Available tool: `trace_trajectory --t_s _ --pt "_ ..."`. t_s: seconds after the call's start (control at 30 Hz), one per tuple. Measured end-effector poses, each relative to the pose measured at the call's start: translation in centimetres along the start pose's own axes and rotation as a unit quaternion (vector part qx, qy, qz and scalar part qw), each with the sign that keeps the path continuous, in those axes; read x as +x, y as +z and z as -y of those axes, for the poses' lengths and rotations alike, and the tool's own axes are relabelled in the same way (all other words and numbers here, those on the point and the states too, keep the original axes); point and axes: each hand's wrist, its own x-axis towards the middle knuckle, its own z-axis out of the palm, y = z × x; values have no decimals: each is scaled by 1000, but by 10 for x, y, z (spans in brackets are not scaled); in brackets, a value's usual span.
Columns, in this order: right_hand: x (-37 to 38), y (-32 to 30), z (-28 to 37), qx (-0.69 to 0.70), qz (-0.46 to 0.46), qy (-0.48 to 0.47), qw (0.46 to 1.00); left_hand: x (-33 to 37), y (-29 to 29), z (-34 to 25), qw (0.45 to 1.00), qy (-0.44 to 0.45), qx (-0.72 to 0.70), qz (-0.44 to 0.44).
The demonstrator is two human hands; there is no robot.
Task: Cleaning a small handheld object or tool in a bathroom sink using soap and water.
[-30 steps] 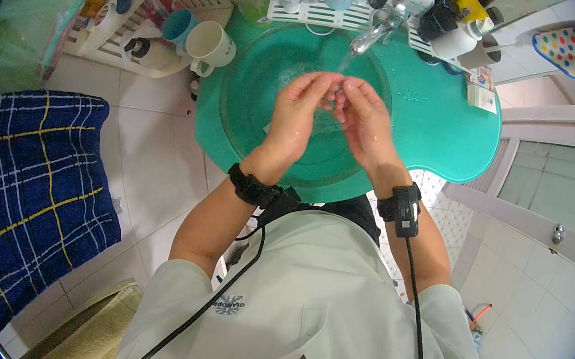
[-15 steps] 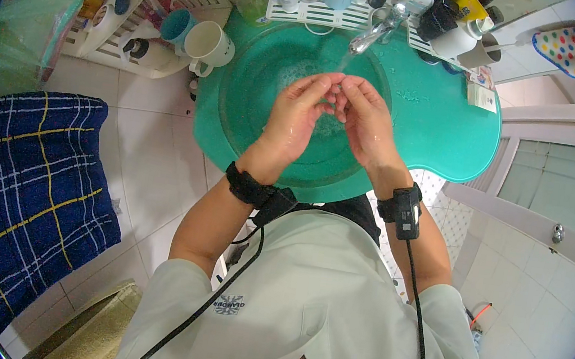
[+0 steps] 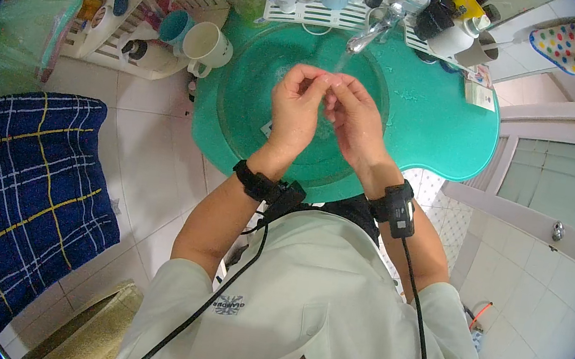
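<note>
Both my hands are over the green basin (image 3: 234,103), wet and raised to just below the metal tap (image 3: 370,34). A thin stream of water (image 3: 342,62) runs from the spout, by the fingertips. My left hand (image 3: 295,111) is closed in a pinch, thumb against curled fingers. Against it my right hand (image 3: 358,123) is pinched too, thumb and forefinger meeting the left fingertips. Anything between the fingers is too small or hidden to make out. A small pale piece (image 3: 266,129) shows in the basin beside my left wrist. Each wrist wears a black strap with a cabled device.
A white mug (image 3: 203,45) and a blue cup (image 3: 175,25) stand left of the basin. Bottles and tubes line the white rack (image 3: 316,14) behind it. A small box (image 3: 480,96) lies on the right counter. A plaid towel (image 3: 30,204) hangs at left; a white door (image 3: 536,219) is at right.
My joined fingertips have shifted slightly left, and my left fingers have curled in more. The pale piece by my left wrist has come into view. Water still runs.
</note>
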Motion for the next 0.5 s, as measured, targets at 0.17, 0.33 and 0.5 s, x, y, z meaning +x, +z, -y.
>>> trace_trajectory --t_s 0.17,0.33,0.5 --pt "2 -4 -1 48 4 34 998 0 -2 8 1000 1 -15 -17" --pt "4 -7 0 38 -3 29 999 1 -2 4 997 -70 -40 -6" --pt "10 -14 0 28 -4 28 999 6 -9 19 966 -152 -205 32"
